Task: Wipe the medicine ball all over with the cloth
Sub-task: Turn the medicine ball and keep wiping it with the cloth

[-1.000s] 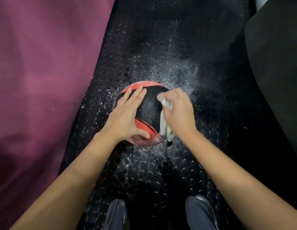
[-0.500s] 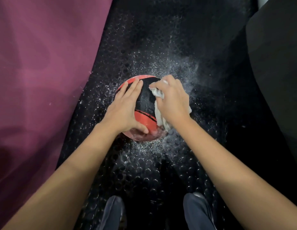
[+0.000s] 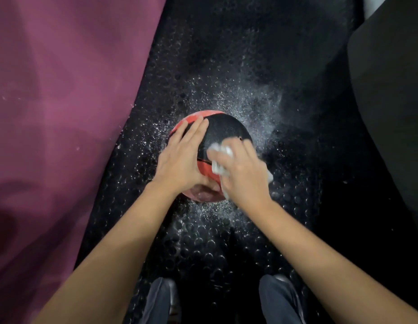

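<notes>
Drape (image 3: 58,113): plum-coloured fabric filling the left side, soft folds, matte, its edge running diagonally down to the floor. Floor mat (image 3: 226,66): black rubber, embossed with round raised studs, glossy in places, dusted with fine white powder thickest around the ball. Left hand (image 3: 180,157): laid flat on the left flank of the ball, fingers straight and close together pointing far, thumb wrapped toward the near underside. Medicine ball (image 3: 223,129): round, at the middle of the mat, resting on it between both hands; pebbled black panel on top, smooth red-orange panels at the far-left rim and near side, a thin black seam line across the red. Cloth (image 3: 220,169): white, crumpled, blurred, pressed against the right near side of the ball, bunches showing at the fingertips and at the hand's right edge. Right hand (image 3: 244,174): curled over the cloth, fingers clamped on it, blurred. Trouser legs (image 3: 278,298): two dark blue-grey shapes at the near edge. Dark upholstered shape (image 3: 390,113): matte charcoal, rounded corner, far right.
</notes>
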Available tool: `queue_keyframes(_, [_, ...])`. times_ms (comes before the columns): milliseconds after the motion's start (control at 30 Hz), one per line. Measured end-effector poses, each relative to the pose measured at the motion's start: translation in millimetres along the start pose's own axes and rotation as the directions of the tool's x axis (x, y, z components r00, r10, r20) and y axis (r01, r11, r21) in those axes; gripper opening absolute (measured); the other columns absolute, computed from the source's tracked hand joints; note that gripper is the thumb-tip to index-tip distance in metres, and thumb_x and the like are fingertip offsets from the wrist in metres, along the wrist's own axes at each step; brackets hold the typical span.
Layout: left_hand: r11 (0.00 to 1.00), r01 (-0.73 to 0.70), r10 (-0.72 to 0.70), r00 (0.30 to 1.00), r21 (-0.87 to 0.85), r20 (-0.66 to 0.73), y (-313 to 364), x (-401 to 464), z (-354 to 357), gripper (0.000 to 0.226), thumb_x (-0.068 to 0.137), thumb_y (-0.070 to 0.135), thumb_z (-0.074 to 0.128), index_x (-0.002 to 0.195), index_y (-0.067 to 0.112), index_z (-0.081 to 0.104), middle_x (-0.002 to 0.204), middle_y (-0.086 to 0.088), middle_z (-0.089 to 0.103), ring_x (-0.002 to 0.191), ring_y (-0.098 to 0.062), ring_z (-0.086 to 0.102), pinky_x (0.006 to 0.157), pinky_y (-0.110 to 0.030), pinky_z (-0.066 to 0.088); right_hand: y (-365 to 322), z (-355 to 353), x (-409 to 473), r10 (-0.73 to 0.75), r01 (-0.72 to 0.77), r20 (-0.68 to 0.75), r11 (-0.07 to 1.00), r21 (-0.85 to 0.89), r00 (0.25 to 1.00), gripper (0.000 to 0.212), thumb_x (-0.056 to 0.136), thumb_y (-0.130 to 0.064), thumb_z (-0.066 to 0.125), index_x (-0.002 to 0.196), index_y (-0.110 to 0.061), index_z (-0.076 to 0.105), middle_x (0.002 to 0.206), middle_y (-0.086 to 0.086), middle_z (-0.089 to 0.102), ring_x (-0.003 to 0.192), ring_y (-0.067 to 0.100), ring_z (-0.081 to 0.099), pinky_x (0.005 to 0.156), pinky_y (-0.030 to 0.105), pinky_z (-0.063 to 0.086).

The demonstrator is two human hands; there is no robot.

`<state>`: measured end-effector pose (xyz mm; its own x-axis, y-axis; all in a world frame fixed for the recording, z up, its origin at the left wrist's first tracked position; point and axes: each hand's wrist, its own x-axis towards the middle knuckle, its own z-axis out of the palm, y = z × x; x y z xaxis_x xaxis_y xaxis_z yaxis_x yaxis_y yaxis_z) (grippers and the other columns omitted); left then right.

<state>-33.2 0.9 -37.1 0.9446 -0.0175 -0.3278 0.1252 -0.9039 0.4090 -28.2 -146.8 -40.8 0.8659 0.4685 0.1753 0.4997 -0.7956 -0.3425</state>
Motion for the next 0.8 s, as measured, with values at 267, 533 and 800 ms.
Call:
queue_keyframes(267, [1.0, -0.015, 0.016, 0.999, -0.016, 0.037, 0, 3, -3, 0.141, 0.05, 0.061, 0.084, 0.155, 0.027, -0.002, 0.161, 0.02, -0.007, 0.148, -0.007, -0.008, 0.116, -0.046, 0.024, 17, 0, 43, 0.266, -0.27, 0.068, 0.961, 0.061, 0.962, 0.037, 0.088, -0.009, 0.053, 0.112, -0.034, 0.065, 0.112, -0.005, 0.053, 0.104, 0.016, 0.046, 0.062, 0.028, 0.031])
queue_keyframes(533, [0.978, -0.029, 0.029, 1.0, -0.208, -0.005, -10, 5, -2, 0.128, 0.053, 0.052, 0.086, 0.155, 0.026, 0.013, 0.161, 0.017, 0.005, 0.147, -0.002, 0.002, 0.121, -0.038, 0.011, 29, -6, 36, 0.268, -0.27, 0.032, 0.96, 0.073, 0.963, 0.038, 0.084, -0.005, 0.053, 0.11, -0.03, 0.067, 0.11, -0.002, 0.054, 0.102, 0.02, 0.048, 0.062, 0.028, 0.032])
queue_keyframes(800, [0.979, -0.087, 0.079, 0.996, -0.182, -0.048, 9, 2, 11, 0.123, 0.061, 0.043, 0.086, 0.155, 0.023, 0.011, 0.161, 0.016, 0.004, 0.148, -0.005, -0.001, 0.115, -0.026, 0.008, 29, -11, 13, 0.152, -0.152, -0.048, 0.988, -0.008, 0.987, 0.033, 0.072, -0.004, 0.061, 0.093, -0.027, 0.071, 0.095, 0.003, 0.06, 0.081, 0.027, 0.054, 0.047, 0.014, 0.015])
